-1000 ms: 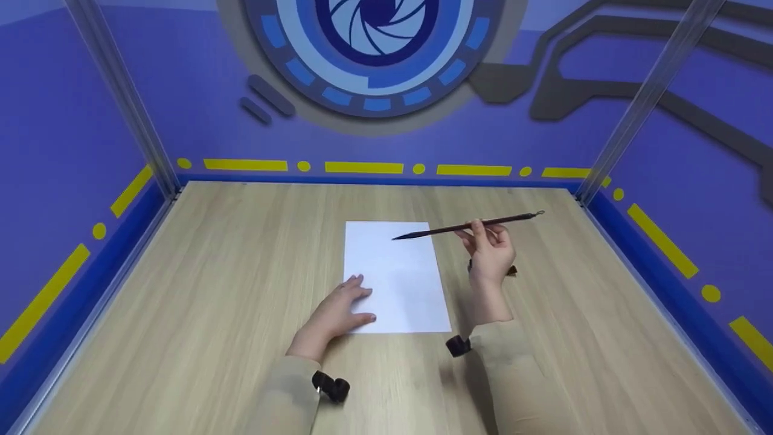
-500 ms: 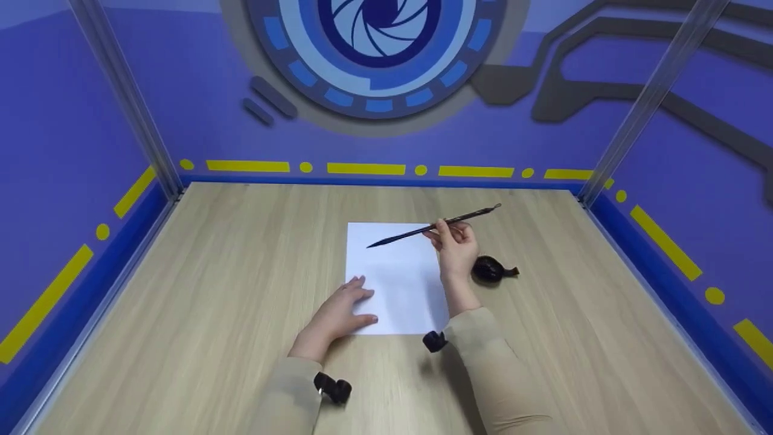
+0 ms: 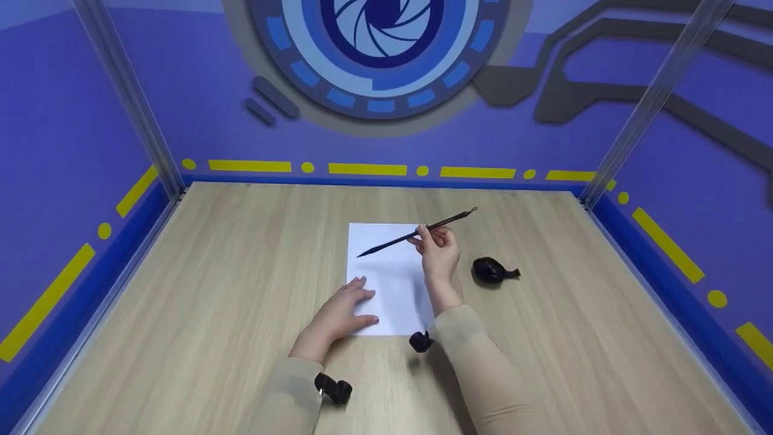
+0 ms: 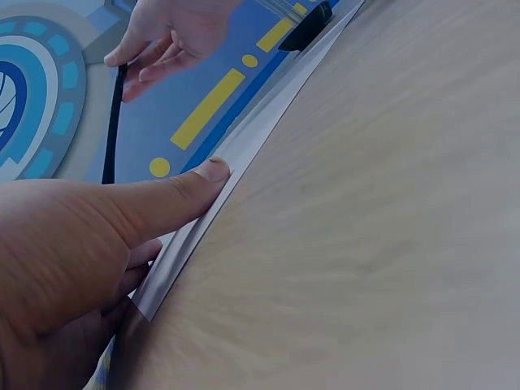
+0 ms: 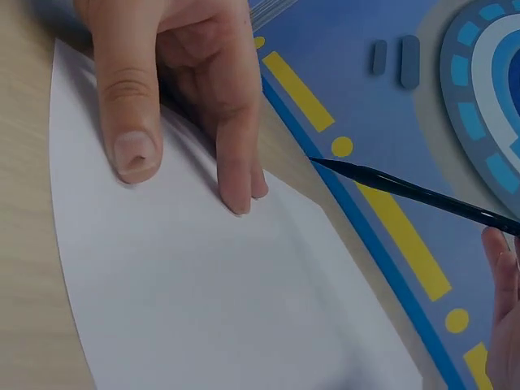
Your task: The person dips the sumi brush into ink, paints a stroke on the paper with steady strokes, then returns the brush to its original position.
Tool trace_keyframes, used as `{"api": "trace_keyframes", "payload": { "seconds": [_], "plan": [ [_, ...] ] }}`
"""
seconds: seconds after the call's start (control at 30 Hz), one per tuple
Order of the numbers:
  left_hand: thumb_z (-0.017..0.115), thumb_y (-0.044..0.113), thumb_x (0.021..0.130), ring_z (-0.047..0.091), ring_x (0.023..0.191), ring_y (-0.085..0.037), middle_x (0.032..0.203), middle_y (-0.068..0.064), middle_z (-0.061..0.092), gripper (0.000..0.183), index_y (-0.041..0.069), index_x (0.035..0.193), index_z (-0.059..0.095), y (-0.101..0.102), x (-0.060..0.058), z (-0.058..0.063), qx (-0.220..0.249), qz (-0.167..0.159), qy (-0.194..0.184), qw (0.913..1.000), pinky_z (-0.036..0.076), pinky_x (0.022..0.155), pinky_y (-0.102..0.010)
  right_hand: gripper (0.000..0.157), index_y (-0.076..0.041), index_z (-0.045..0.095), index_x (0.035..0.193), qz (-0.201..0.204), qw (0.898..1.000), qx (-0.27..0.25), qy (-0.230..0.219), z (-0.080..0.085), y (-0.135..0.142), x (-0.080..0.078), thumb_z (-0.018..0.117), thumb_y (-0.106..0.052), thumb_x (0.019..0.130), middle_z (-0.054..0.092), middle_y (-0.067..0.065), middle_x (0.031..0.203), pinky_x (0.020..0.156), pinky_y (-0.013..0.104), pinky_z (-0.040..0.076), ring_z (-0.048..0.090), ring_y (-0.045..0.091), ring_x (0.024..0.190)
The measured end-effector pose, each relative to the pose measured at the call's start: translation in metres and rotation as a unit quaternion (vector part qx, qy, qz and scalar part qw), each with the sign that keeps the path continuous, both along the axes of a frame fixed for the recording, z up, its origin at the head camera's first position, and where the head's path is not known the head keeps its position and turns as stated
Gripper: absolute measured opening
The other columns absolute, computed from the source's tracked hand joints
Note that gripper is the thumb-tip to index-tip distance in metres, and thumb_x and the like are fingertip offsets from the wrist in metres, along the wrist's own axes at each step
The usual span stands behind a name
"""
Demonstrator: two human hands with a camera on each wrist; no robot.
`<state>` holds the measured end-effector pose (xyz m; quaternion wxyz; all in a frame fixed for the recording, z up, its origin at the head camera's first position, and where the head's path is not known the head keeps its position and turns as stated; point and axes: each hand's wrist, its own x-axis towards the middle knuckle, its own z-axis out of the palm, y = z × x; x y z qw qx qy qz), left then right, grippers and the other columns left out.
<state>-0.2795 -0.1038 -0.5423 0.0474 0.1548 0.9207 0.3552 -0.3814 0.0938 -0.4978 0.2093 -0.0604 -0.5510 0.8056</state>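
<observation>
A sheet of white paper (image 3: 395,302) lies on the wooden table, its long side running away from me. My left hand (image 3: 338,311) rests at its lower left part, thumb and fingers spread; in the right wrist view the left thumb (image 5: 136,154) presses on the sheet. Thumb and fingers of my right hand (image 3: 441,257) pinch a dark calligraphy brush (image 3: 392,242) near the middle of its shaft. The brush slants over the paper, its pointed tip low at the left and its hanging loop up at the right. In the left wrist view the brush (image 4: 113,130) shows partly behind the left hand.
To the right of the paper sits a glossy black rounded dish-like thing (image 3: 488,271) with a short stem. The wood-grain table (image 3: 229,272) is bounded by blue-purple panels (image 3: 199,121) with yellow marks. Each wrist carries a small black camera (image 3: 333,389).
My right hand has moved left with the brush, bringing its tip over the paper's left part and a little nearer me. The black thing has come into full view. My left hand stays put.
</observation>
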Motion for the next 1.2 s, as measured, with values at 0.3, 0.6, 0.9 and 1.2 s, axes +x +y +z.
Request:
{"api": "trace_keyframes", "payload": {
  "seconds": [0.3,0.6,0.9,1.2],
  "plan": [
    [0.08,0.027,0.09,0.031,0.156,-0.038,0.163,-0.02,0.04,0.059,0.0,0.139,0.061,-0.002,0.0,-0.001,0.005,-0.01,0.021,0.9997,0.029,0.127,-0.054,0.012,-0.003,0.06,0.092,0.003,1.0,0.007,-0.02,-0.009,-0.005,-0.001,0.072,0.0,0.093,0.076,0.0,0.079,0.056,0.02,0.06,0.074,0.012,0.058],
    [0.079,0.027,0.091,0.03,0.156,-0.038,0.163,-0.02,0.04,0.058,0.0,0.139,0.061,-0.001,0.0,-0.001,0.006,-0.011,0.019,0.9997,0.028,0.128,-0.053,0.012,-0.002,0.062,0.094,0.003,0.999,0.022,-0.037,-0.014,-0.009,0.0,0.074,-0.003,0.093,0.077,0.004,0.082,0.06,0.024,0.063,0.075,0.014,0.06],
    [0.078,0.028,0.091,0.031,0.156,-0.038,0.163,-0.02,0.039,0.058,0.001,0.14,0.061,-0.002,0.0,-0.001,0.01,-0.01,0.021,0.9997,0.029,0.128,-0.054,0.012,-0.001,0.062,0.094,0.009,0.999,0.011,-0.03,-0.018,-0.011,-0.002,0.073,0.0,0.092,0.076,0.003,0.079,0.059,0.025,0.063,0.074,0.013,0.058],
    [0.079,0.027,0.09,0.031,0.155,-0.04,0.163,-0.021,0.04,0.058,0.0,0.139,0.062,-0.002,0.0,-0.001,0.016,-0.012,0.025,0.9995,0.029,0.127,-0.055,0.012,0.001,0.061,0.095,0.018,0.999,0.025,-0.022,-0.02,-0.014,-0.003,0.072,0.001,0.093,0.074,0.001,0.078,0.053,0.016,0.057,0.074,0.012,0.058]
  ]
}}
